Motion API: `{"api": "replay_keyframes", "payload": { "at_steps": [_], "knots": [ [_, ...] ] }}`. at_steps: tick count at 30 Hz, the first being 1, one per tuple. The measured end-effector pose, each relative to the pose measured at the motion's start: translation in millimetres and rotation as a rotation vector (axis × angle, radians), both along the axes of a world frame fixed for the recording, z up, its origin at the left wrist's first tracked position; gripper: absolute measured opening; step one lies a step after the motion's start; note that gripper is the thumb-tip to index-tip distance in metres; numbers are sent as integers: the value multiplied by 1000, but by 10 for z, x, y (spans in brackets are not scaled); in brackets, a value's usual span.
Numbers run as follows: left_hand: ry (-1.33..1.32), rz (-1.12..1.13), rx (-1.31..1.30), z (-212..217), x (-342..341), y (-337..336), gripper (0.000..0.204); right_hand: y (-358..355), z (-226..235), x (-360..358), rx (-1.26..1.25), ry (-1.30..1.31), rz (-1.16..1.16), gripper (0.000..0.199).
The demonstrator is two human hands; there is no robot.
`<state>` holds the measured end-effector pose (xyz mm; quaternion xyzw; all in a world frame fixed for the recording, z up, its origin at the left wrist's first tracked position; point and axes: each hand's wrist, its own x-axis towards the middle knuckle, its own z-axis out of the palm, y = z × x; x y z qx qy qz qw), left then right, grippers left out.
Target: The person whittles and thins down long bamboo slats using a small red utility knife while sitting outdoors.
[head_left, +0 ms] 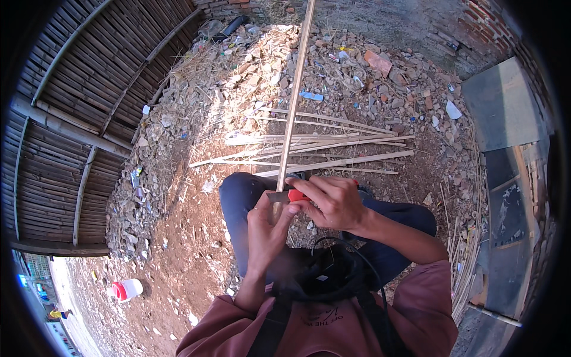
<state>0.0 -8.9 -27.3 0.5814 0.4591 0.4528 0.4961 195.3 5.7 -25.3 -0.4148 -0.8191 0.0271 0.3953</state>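
Observation:
A long, narrow bamboo strip runs from the top of the head view down to my lap. My left hand is closed around its near end, thumb and fingers on either side. In my right hand is a knife with a red handle. Its grey blade lies across the strip, close to my left fingertips. The left thumb is beside the knife's red front end. Part of the handle is hidden under my right fingers. Beyond my knees, several loose bamboo strips lie on the ground.
Rubble and broken brick cover the ground ahead. A bamboo-slat wall stands on the left, and grey panels lean on the right. A white container with a red lid lies at lower left. My bent legs frame my hands.

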Motion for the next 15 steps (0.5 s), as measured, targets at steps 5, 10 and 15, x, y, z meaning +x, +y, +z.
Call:
{"api": "replay_keyframes", "payload": {
  "at_steps": [5, 10, 15],
  "knots": [
    [66, 29, 18, 13, 25, -4, 30, 7, 4, -4, 7, 31, -26, 40],
    [197, 29, 46, 63, 8, -37, 30, 57, 48, 73, -3, 41, -18, 37],
    [169, 25, 36, 52, 9, -40, 30, 69, 42, 66, -20, 32, 28, 38]
  ]
}}
